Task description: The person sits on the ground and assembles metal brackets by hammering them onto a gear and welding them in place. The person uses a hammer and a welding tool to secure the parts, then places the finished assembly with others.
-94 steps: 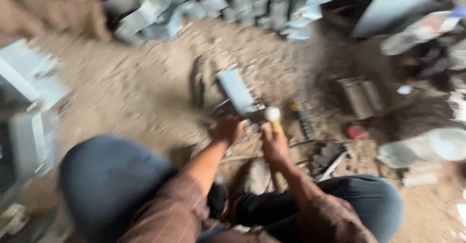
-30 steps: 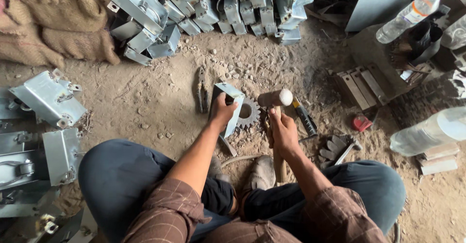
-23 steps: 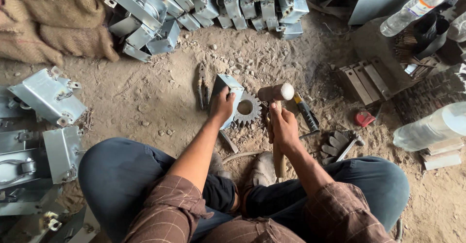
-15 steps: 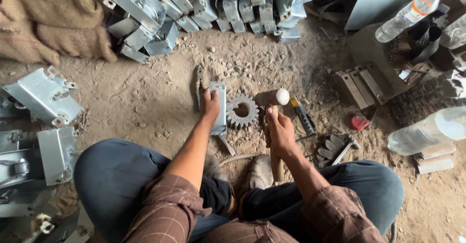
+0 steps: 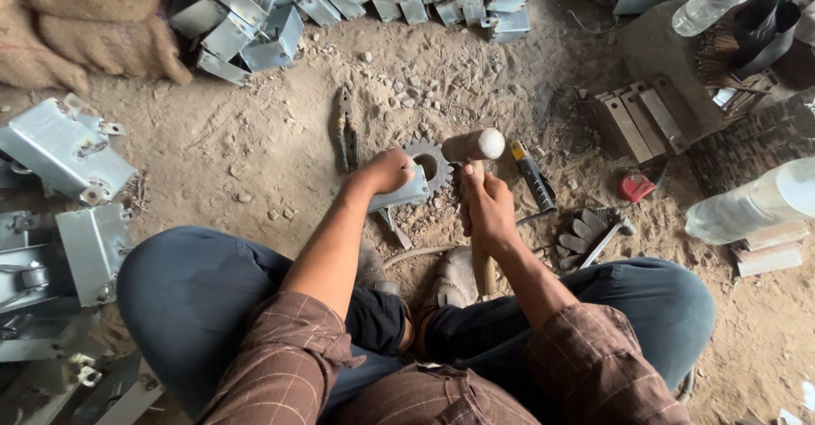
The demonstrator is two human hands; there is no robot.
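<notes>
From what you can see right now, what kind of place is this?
Probably a small metal workshop with a dirt floor. Stacks of grey sheet-metal brackets lie around, and the right hand holds a hammer beside a toothed gear and pliers.

The left hand (image 5: 386,171) covers most of the bracket (image 5: 399,196), the right hand (image 5: 488,208) hides the middle of the hammer (image 5: 475,147) handle, and the bottle (image 5: 747,204) runs off the right edge.

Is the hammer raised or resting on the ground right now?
Raised: the right hand grips the hammer by its wooden handle, head up beside the toothed gear, handle running down towards the person's feet.
</notes>
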